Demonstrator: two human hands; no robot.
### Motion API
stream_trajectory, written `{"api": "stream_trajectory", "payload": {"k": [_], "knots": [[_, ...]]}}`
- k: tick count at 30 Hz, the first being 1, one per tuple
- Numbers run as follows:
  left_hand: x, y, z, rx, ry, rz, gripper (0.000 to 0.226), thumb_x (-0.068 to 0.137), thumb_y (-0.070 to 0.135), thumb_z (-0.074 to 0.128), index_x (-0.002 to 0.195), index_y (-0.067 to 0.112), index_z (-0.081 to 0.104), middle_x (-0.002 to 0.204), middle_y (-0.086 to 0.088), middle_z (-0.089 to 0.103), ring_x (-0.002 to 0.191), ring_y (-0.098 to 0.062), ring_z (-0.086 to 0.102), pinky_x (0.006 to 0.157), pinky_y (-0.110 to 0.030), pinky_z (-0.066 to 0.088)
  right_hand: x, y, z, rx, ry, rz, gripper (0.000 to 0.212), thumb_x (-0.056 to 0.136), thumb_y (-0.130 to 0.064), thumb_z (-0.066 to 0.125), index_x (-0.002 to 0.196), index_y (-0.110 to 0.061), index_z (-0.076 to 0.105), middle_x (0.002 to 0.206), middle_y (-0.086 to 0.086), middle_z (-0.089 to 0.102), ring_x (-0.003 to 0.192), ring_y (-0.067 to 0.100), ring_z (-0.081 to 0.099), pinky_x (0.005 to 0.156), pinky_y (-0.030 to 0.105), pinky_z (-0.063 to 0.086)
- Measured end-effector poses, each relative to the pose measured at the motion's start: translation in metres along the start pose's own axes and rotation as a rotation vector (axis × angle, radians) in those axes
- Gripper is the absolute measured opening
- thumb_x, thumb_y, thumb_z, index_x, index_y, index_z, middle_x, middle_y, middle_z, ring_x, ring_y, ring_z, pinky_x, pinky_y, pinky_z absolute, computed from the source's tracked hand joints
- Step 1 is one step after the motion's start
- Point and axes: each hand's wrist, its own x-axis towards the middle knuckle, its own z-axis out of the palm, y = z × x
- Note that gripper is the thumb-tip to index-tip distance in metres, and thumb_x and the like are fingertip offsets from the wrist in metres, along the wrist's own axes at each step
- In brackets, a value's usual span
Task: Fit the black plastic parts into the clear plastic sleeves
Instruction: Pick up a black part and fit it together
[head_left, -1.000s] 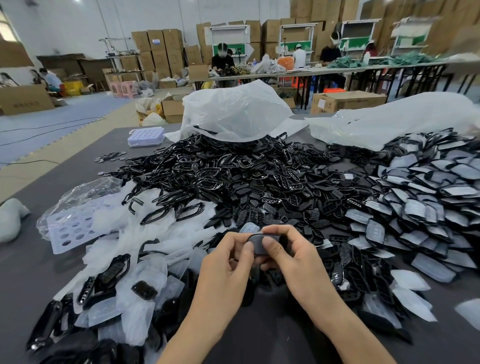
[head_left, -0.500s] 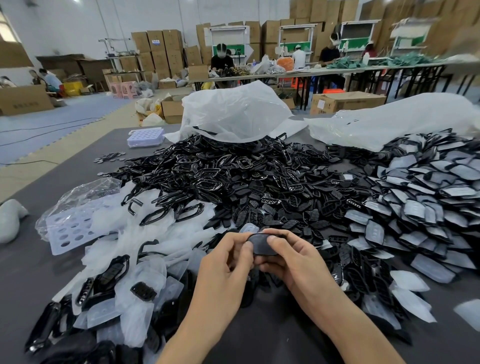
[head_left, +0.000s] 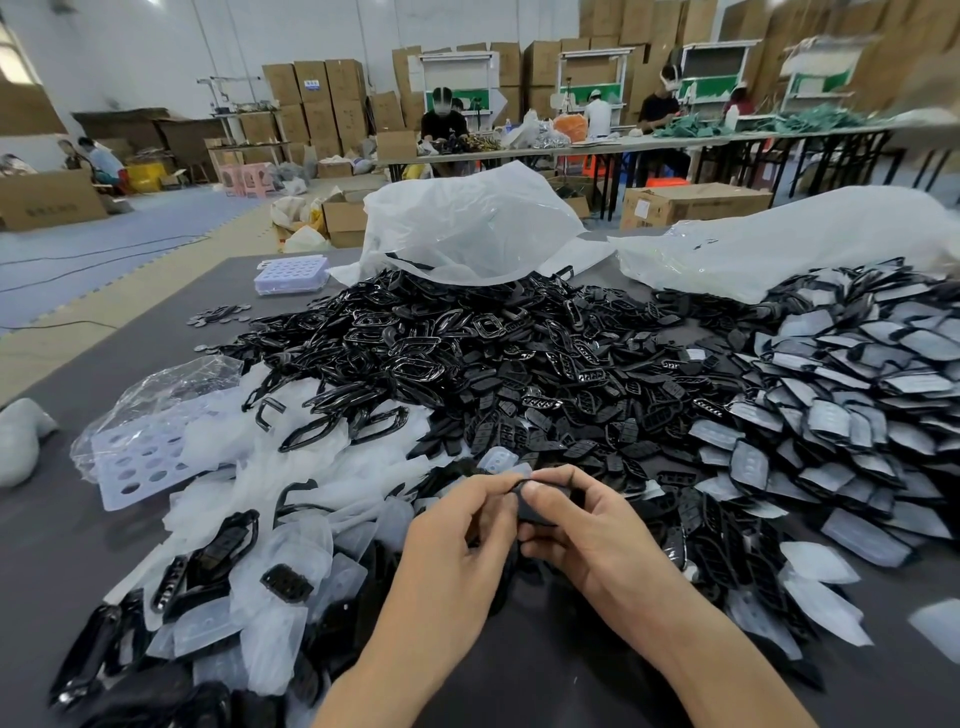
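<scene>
Two bare hands meet low in the centre of a head-camera view, above a dark grey bench (head_left: 78, 540). The left hand (head_left: 457, 540) and right hand (head_left: 582, 535) are together, thumbs and forefingers pinching one small black plastic part (head_left: 535, 512) between them. A pale edge of a clear plastic sleeve (head_left: 519, 470) shows at its top. How far the part sits inside the sleeve cannot be told, since the fingers cover most of it.

Behind the hands lies a wide heap of loose black parts (head_left: 467, 364): glossy oval frames and small flat pieces with rows of slots. To the left lies a spread of empty clear sleeves (head_left: 291, 525), milky and soft-looking, with a few black parts on top. To the right, a broad pile of sleeved parts (head_left: 857, 384) overlaps like scales, each dark piece under a cloudy film.

A white perforated tray (head_left: 140, 457) rests at the left, partly inside a clear bag. Two large white plastic bags (head_left: 467, 223) lie at the far edge of the bench.

Cardboard cartons (head_left: 311, 98) beyond carry small labels, too blurred to read.
</scene>
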Motion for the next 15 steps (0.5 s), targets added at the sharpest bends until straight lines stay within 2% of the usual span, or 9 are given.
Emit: {"api": "stream_trajectory", "payload": {"k": [4, 8, 11, 15], "knots": [[0.0004, 0.0000, -0.0011, 0.028, 0.004, 0.044, 0.031, 0.101, 0.018, 0.056, 0.113, 0.044, 0.068, 0.101, 0.024, 0.070, 0.095, 0.002, 0.066, 0.077, -0.005, 0.044, -0.0011, -0.0015, -0.0030, -0.042, -0.037, -0.029, 0.011, 0.070, -0.024, 0.081, 0.080, -0.024, 0.080, 0.080, 0.009, 0.074, 0.067, 0.017, 0.070, 0.061, 0.024, 0.056], [0.0005, -0.0011, -0.0013, 0.035, 0.016, 0.065, 0.031, 0.100, 0.021, 0.052, 0.113, 0.047, 0.066, 0.099, 0.023, 0.069, 0.093, 0.001, 0.066, 0.076, -0.005, 0.044, -0.0007, 0.0002, -0.0038, -0.059, -0.044, -0.052, 0.022, 0.068, -0.030, 0.085, 0.087, -0.022, 0.080, 0.082, 0.009, 0.075, 0.069, 0.017, 0.071, 0.062, 0.024, 0.056], [0.0007, -0.0048, -0.0005, 0.060, 0.018, 0.086, 0.030, 0.101, 0.020, 0.051, 0.115, 0.041, 0.067, 0.097, 0.018, 0.068, 0.091, -0.004, 0.065, 0.075, -0.008, 0.045, -0.0013, -0.0002, -0.0036, -0.071, -0.043, -0.053, 0.020, 0.067, -0.031, 0.086, 0.085, -0.022, 0.080, 0.082, 0.009, 0.075, 0.069, 0.018, 0.071, 0.062, 0.024, 0.056], [-0.0010, -0.0081, 0.0003, 0.112, 0.000, 0.135, 0.031, 0.101, 0.020, 0.047, 0.117, 0.041, 0.064, 0.095, 0.015, 0.065, 0.090, -0.010, 0.065, 0.077, -0.017, 0.050, -0.0024, -0.0016, -0.0036, -0.111, -0.046, -0.050, 0.018, 0.074, -0.020, 0.090, 0.075, -0.021, 0.072, 0.078, 0.009, 0.072, 0.065, 0.020, 0.069, 0.061, 0.025, 0.056]]}}
